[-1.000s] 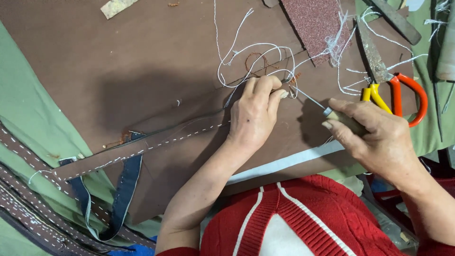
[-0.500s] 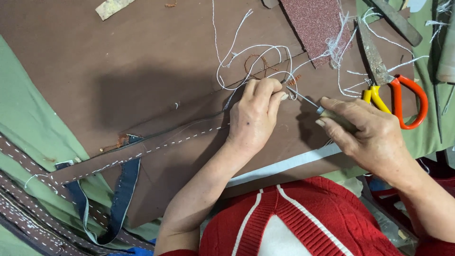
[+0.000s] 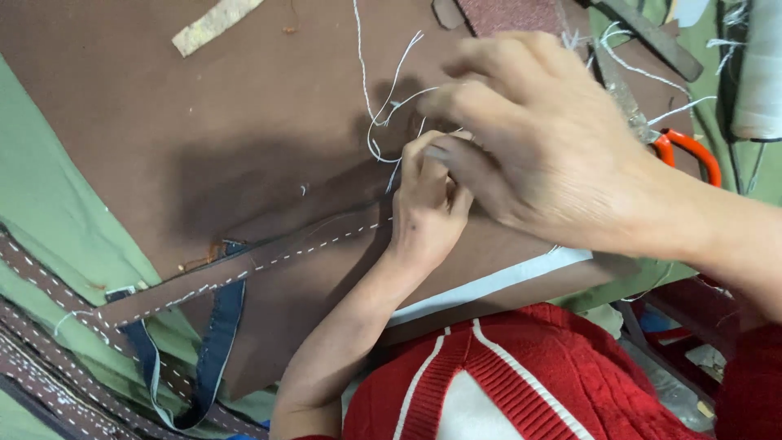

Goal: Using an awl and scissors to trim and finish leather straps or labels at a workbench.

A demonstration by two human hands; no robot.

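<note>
Brown strap (image 3: 244, 273) end pinched by left hand (image 3: 428, 208), right hand (image 3: 554, 147) blurred, perhaps touching

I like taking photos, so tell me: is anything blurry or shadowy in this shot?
Head view: the right hand is close to the camera and motion-blurred; the left hand and stitched brown strap look sharper; a soft dark shadow falls on the brown sheet.

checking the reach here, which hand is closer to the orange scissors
Right. The right hand lies just beside the orange scissors, its wrist covering part of the handle. The left hand is further off, on the stitched brown strap.
</note>
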